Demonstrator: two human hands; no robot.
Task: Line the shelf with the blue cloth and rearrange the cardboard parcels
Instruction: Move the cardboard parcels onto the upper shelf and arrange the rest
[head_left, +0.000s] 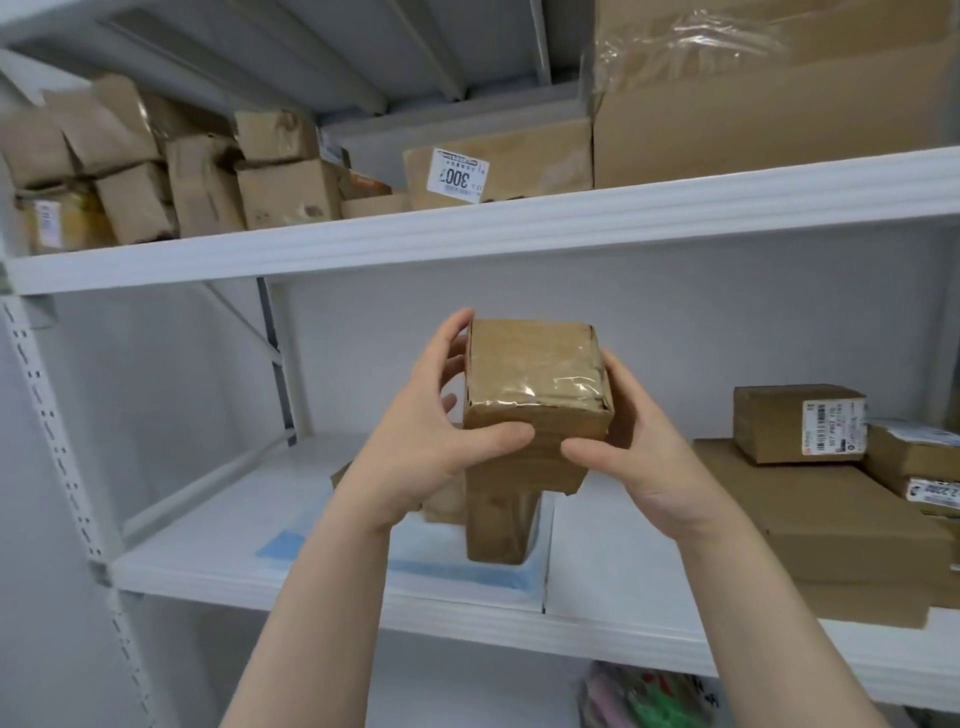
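I hold a small taped cardboard parcel (535, 374) in the air in front of the middle shelf (218, 551). My left hand (431, 431) grips its left side, thumb across the front face. My right hand (634, 447) grips its right side, thumb on the front edge. Below it, another cardboard parcel (501, 519) stands upright on the blue cloth (457, 569), which lies flat on the shelf's left panel. Part of a further parcel (441, 504) shows behind my left wrist.
Stacked cardboard boxes (826, 499) with labels fill the right end of the middle shelf. The upper shelf (467, 234) carries several brown parcels and a large box (769, 114). A perforated upright post (57, 447) stands at left. Colourful packets (649, 696) lie below.
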